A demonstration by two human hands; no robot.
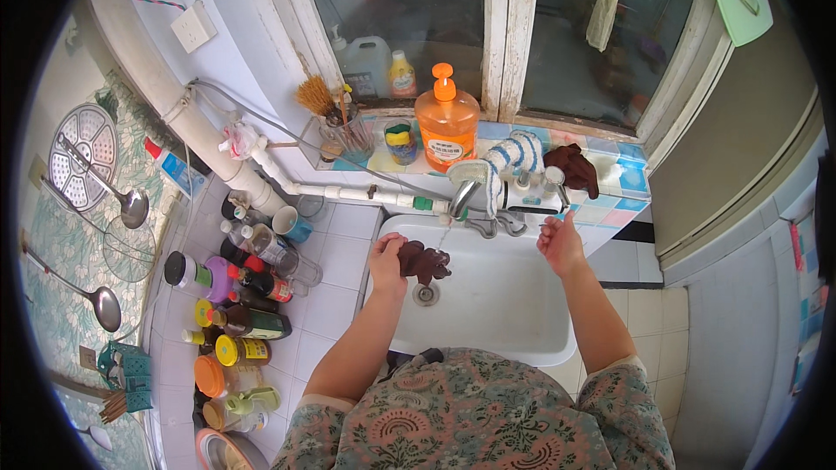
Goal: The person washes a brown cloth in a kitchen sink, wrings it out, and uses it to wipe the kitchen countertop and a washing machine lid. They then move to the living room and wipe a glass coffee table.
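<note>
My left hand pinches a wet, dark brown cloth item, perhaps a glove, over the white sink basin. A thin stream of water falls from the chrome faucet spout onto it. My right hand is raised at the basin's far right, its fingers loosely curled and one digit pointing up just below the faucet handle. Contact with the handle is unclear. On the ledge behind the faucet lies another dark brown cloth item. A blue-and-white striped cloth drapes over the faucet body.
An orange pump bottle, a glass jar of brushes and a sponge in a cup line the tiled ledge. Several bottles and jars crowd the left counter. Ladles hang on the left wall. A white pipe runs behind the sink.
</note>
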